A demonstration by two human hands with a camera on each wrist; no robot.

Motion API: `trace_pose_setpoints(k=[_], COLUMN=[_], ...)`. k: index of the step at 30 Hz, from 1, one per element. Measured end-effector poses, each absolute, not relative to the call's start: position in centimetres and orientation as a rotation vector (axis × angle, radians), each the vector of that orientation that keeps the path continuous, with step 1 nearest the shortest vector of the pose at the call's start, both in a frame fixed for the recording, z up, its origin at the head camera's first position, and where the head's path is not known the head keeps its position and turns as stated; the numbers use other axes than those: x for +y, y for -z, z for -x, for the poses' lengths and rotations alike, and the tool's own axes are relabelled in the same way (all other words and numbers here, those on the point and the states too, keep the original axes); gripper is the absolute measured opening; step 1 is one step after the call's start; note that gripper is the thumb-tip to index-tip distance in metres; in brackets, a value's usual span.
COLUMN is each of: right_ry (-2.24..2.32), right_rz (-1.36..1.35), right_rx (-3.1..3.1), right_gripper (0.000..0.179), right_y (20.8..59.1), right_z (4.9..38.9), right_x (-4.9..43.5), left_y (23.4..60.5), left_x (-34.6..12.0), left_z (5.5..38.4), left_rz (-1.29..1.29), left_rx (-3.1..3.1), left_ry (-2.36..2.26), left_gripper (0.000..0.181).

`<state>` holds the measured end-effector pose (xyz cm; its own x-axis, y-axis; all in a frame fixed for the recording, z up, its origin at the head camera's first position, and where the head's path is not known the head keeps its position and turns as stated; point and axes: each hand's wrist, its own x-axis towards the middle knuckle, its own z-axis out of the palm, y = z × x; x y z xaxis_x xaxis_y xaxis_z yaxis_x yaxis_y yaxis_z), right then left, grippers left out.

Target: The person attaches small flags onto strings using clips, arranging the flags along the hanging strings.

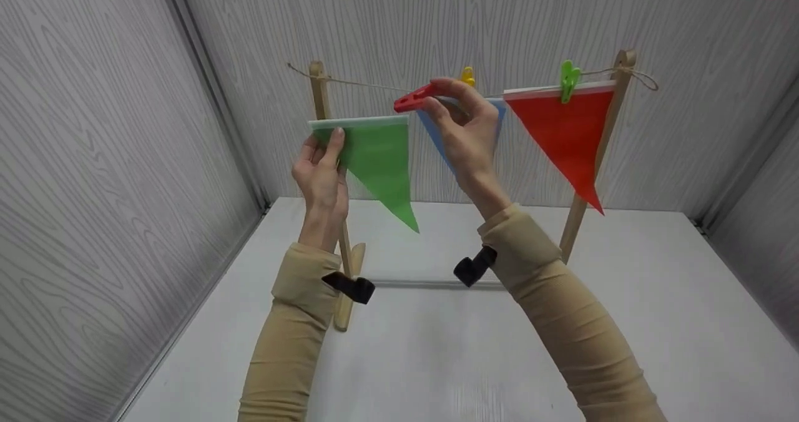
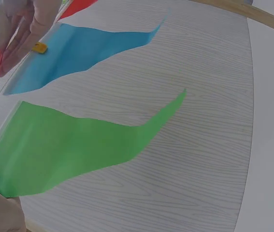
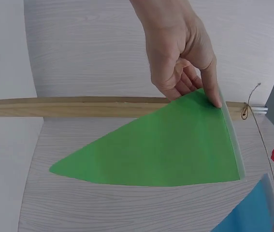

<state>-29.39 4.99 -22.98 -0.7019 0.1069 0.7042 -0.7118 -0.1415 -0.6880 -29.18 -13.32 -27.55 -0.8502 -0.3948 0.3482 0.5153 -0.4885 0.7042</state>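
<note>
My left hand (image 1: 321, 172) pinches a green triangular pennant (image 1: 381, 153) by its upper left corner, thumb in front. The pennant's white-edged top lies just below the string (image 1: 368, 85), and its point hangs free. Between thumb and fingers my right hand (image 1: 468, 128) holds a red clothespin (image 1: 413, 99), close to the string. Behind that hand a blue pennant (image 1: 434, 132) hangs from a yellow clothespin (image 1: 468, 76), partly hidden. Farther right, a green clothespin (image 1: 568, 82) fixes a red pennant (image 1: 568, 128) to the string. The right wrist view shows the green pennant (image 3: 161, 145) apart from the string.
Two wooden posts hold the string: a left post (image 1: 320, 97) and a right post (image 1: 574, 228). The left post stands on a wooden foot (image 1: 342, 313) on the white tabletop (image 1: 412, 347). Behind is a wood-grain panel (image 1: 387, 29), with another side panel (image 1: 93, 160) at left.
</note>
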Motion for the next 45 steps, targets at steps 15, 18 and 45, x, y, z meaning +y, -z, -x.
trace_pose_setpoints(k=[15, 18, 45], right_ry=[-1.866, -1.845, -1.502], right_rz=[-0.708, -0.679, -0.562], right_rx=[-1.633, -1.677, -1.884], right_gripper=[0.018, 0.016, 0.013], right_y=[19.4, 18.8, 18.3], right_z=[30.6, 30.8, 31.9], right_x=[2.9, 2.9, 1.4], left_y=[25.0, 24.5, 22.9], left_x=[-13.4, -13.4, -13.0], left_z=[29.9, 30.0, 30.5], left_rz=[0.106, 0.089, 0.092], left_rx=[-1.127, -1.14, -1.167], left_ry=[2.294, 2.277, 2.298], left_gripper=[0.042, 0.042, 0.042])
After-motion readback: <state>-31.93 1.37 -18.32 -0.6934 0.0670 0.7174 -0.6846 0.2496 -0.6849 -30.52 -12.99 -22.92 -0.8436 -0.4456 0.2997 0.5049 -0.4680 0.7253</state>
